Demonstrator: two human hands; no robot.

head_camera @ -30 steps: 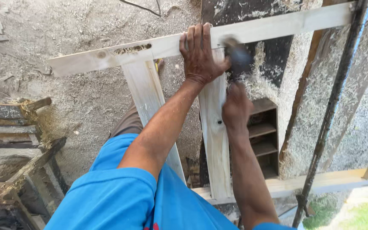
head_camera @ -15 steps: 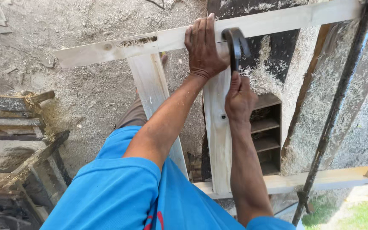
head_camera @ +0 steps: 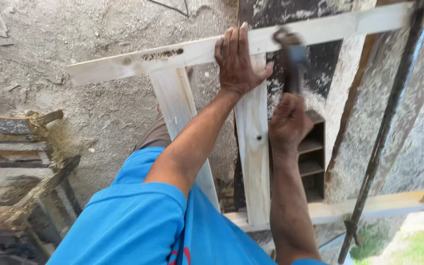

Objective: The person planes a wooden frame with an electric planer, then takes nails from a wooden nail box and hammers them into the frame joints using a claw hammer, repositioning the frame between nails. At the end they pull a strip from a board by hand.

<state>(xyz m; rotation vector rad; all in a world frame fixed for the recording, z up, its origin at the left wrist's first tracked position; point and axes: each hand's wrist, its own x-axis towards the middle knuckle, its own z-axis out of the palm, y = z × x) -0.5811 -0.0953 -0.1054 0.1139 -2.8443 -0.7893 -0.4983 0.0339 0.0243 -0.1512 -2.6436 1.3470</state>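
Observation:
A pale wooden frame of planks stands in front of me, with a long top rail and two upright slats. My left hand presses flat over the top rail where the right upright slat meets it. My right hand grips the handle of a hammer, whose blurred head is at the top rail just right of my left hand. My blue sleeves and shirt fill the lower middle.
Sawdust covers the ground at upper left. A dusty wooden workbench sits at left. A dark metal pole runs diagonally at right. A small dark shelf unit shows behind the frame. A lower rail crosses bottom right.
The hammer head has swung from beside my left fingers out to the right and is blurred with motion. My left hand stays on the rail.

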